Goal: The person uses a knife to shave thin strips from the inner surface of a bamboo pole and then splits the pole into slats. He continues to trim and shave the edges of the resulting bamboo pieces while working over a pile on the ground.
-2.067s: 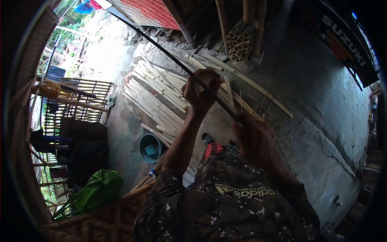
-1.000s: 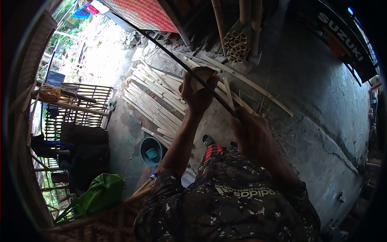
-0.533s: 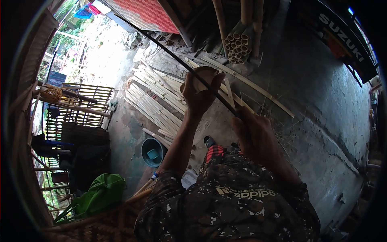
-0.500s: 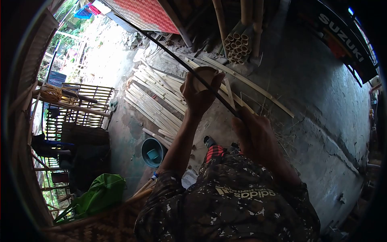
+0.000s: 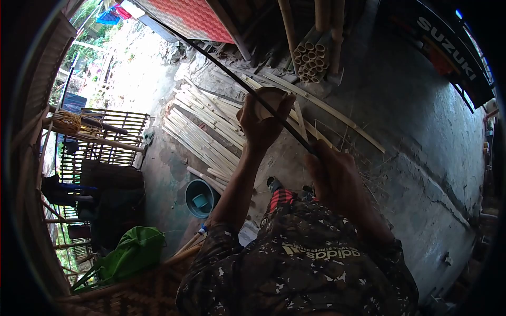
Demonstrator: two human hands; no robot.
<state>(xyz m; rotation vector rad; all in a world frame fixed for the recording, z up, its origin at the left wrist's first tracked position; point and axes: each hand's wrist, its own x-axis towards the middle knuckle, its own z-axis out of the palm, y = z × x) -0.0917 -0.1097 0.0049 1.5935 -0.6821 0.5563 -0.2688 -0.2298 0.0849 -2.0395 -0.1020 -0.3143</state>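
Note:
My left hand [image 5: 258, 129] is wrapped round a thick bamboo pole [image 5: 271, 99], its pale round end facing up toward me. My right hand [image 5: 334, 171] is closed on the near end of a machete [image 5: 232, 76], seen edge-on as a long, thin dark line. The blade runs from the right hand toward the upper left and passes over the round end of the bamboo; whether it touches cannot be made out. The grip is hidden in the right fist. Below the hands, the pole's length is mostly hidden.
Split bamboo strips [image 5: 203, 131] lie in a pile on the concrete floor. Cut bamboo tubes [image 5: 311, 60] stand bundled behind. A blue basin [image 5: 199, 197] sits at left, near a green bag [image 5: 134, 253]. A longer bamboo strip [image 5: 348, 121] stretches to the right.
The machete and both hands stay almost in place, with only a tiny shift. The round bamboo end looks slightly brighter and more exposed.

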